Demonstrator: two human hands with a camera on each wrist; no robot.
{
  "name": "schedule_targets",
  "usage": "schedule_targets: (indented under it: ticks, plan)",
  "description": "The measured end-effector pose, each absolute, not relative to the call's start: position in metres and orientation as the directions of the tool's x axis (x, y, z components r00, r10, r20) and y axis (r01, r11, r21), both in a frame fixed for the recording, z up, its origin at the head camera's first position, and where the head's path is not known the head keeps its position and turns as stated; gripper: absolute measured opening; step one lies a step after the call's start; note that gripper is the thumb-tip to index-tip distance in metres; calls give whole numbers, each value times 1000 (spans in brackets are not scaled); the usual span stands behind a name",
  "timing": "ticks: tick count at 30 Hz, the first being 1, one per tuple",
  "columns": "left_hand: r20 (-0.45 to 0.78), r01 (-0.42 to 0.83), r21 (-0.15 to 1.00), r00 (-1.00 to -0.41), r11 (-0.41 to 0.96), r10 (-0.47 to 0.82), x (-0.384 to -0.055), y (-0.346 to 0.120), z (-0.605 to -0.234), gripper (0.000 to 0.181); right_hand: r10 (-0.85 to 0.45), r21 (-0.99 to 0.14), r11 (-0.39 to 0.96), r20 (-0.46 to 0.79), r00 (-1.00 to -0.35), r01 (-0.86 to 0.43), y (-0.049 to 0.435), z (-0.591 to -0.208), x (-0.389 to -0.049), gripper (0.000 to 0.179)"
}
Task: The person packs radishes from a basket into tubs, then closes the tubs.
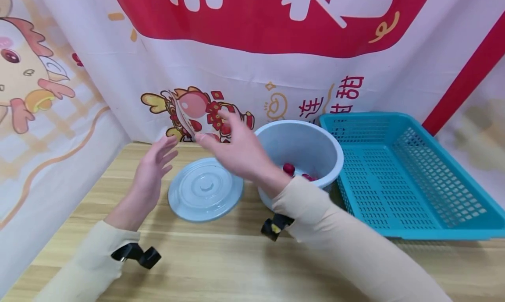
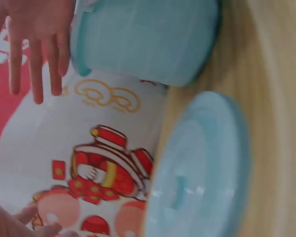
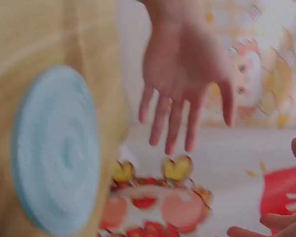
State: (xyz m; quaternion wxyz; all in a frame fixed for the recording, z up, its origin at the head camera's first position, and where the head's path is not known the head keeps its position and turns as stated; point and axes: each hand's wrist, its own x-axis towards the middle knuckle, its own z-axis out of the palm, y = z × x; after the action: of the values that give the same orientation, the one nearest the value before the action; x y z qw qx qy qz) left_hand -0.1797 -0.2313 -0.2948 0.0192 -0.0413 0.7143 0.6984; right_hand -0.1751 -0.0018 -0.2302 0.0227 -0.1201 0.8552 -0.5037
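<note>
My left hand [image 1: 149,177] is raised over the wooden table with its fingers fairly straight, holding nothing. Opposite it, my right hand [image 1: 246,153] hangs in the air with fingers spread, also holding nothing. A round pale blue lid [image 1: 206,190] with a small central knob lies flat on the table, between and below the hands. Just right of the right hand stands a pale blue tub [image 1: 301,133], uncovered. A few dark red objects [image 1: 289,168] lie in its bottom; the right wrist partly hides them. In the right wrist view, the left palm [image 3: 187,64] shows bare.
A teal perforated plastic basket [image 1: 394,183] stands right of the tub, close beside it. Behind everything hangs a printed white and red cloth [image 1: 236,69], and another patterned cloth [image 1: 59,131] lines the left side. Wooden tabletop [image 1: 221,267] stretches along the front.
</note>
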Motion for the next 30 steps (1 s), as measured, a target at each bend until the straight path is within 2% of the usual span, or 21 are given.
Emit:
schedule_targets:
  ticks: [2, 4, 9, 18, 24, 30]
  plan:
    - [-120, -121, 993, -992, 11, -41, -177, -238, -301, 52, -252, -871, 449, 90, -964, -198, -11, -239, -171, 81]
    - [-149, -150, 989, -988, 16, -40, -175, -244, -307, 52, -262, -880, 435, 82, -962, -194, -19, -248, -168, 82]
    - [-211, -213, 976, -977, 52, -29, -171, -253, -321, 76, -244, -881, 455, 19, -970, -132, -29, -277, -172, 77]
    - [-334, -336, 933, -942, 127, -37, -166, -263, -335, 80, -142, -833, 554, -112, -983, 15, -37, -332, -189, 83]
    - [-365, -368, 913, -929, 177, -50, -165, -260, -339, 85, -92, -840, 535, -167, -982, 93, -38, -345, -190, 82]
    - [-365, -370, 916, -929, 154, -63, -163, -259, -338, 82, -69, -853, 507, -187, -980, 127, -39, -348, -187, 79]
